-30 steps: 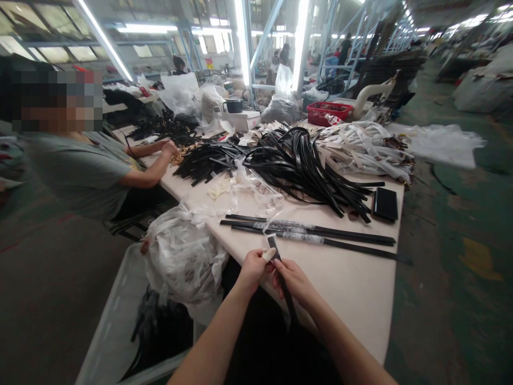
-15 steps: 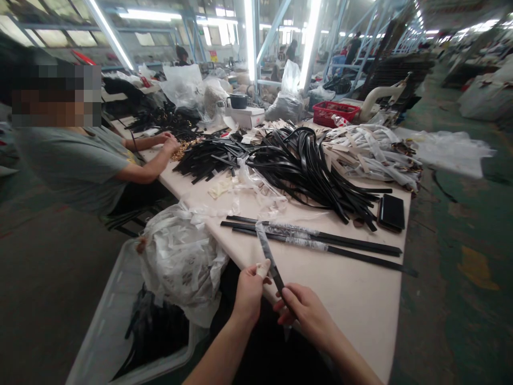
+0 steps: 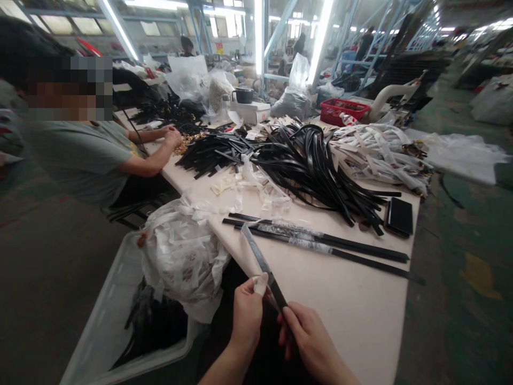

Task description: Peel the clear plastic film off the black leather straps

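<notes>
Both my hands hold one black strap over the table's near edge. Its far part is covered by a clear plastic wrap and points up and to the left. My left hand pinches the strap at the lower end of the wrap; a pale cover sits on its thumb. Lower down, my right hand is closed round the black part, and its fingertips are partly hidden underneath. Just beyond lie a few long black straps side by side, with plastic film round their middles.
A pile of black straps and white wrapped straps covers the table's back. A dark wallet-like case lies at the right edge. At left, a plastic bag rests over a white bin; a co-worker sits beyond.
The wrapped end of the held strap has swung left and slightly down. Both hands have shifted a little lower, still gripping it. The whole view has drifted slightly.
</notes>
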`<state>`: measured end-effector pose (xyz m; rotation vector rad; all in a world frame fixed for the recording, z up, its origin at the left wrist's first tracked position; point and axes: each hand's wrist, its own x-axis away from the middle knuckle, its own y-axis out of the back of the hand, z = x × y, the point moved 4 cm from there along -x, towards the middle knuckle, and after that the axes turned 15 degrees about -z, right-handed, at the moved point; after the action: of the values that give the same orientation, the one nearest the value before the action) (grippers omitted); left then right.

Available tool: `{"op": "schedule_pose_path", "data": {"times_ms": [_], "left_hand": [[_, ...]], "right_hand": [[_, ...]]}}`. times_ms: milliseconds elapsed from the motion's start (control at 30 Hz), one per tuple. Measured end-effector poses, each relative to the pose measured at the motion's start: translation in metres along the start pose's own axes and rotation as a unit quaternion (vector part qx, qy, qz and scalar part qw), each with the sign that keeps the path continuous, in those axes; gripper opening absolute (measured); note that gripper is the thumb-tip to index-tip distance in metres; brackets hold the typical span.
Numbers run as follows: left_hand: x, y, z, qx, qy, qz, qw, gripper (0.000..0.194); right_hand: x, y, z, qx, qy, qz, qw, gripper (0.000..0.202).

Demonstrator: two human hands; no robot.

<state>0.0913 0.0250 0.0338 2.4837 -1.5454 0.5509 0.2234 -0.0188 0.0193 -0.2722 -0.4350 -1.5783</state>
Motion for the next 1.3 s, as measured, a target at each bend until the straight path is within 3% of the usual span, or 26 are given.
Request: {"op": "schedule_pose_path", "data": {"times_ms": [133,200,300,400,500,600,733,833,967,1133,1233,1300], "left_hand": [[0.014,0.001,0.004,-0.042,-0.036,0.039,0.998,0.042],[0.011,0.003,0.003,-0.024,-0.028,0.026,0.999,0.039],[-0.003,0.001,-0.001,0.058,0.075,0.021,0.995,0.036],[-0.006,-0.014,-0.001,0.093,0.168,0.064,0.979,0.047],[0.013,-0.026,0.012,0.083,0.186,0.040,0.978,0.044],[0.046,-0.030,0.036,0.084,0.199,0.019,0.976,0.048],[0.071,-0.026,0.049,0.071,0.229,0.061,0.969,0.049],[0.058,-0.025,0.033,0.060,0.244,0.095,0.963,0.051],[0.034,-0.031,0.009,0.126,0.171,0.076,0.974,0.047],[0.043,-0.042,0.030,0.060,0.235,0.144,0.959,0.052],[0.022,-0.051,0.022,0.147,0.244,0.139,0.949,0.037],[0.000,-0.059,0.010,0.204,0.229,0.104,0.946,0.034]], "right_hand": [[0.003,0.011,0.002,0.041,0.013,-0.027,0.999,0.053],[0.004,0.014,0.002,0.041,0.016,-0.010,0.999,0.052],[0.010,0.013,-0.002,0.033,0.016,0.022,0.999,0.051],[0.017,0.007,-0.011,0.034,0.001,0.025,0.999,0.054],[0.024,0.003,-0.016,0.047,-0.008,0.015,0.999,0.057],[0.028,0.008,-0.010,0.071,0.037,-0.026,0.996,0.057],[0.032,0.015,-0.003,0.065,0.065,-0.072,0.993,0.056],[0.034,0.013,-0.012,0.035,0.024,-0.038,0.998,0.059],[0.031,0.009,-0.015,0.002,-0.013,0.015,1.000,0.058],[0.012,0.019,0.008,0.028,0.073,-0.053,0.996,0.047],[-0.001,0.016,0.004,-0.002,0.030,-0.021,0.999,0.048],[-0.010,0.013,0.001,-0.010,-0.002,-0.007,1.000,0.049]]}}
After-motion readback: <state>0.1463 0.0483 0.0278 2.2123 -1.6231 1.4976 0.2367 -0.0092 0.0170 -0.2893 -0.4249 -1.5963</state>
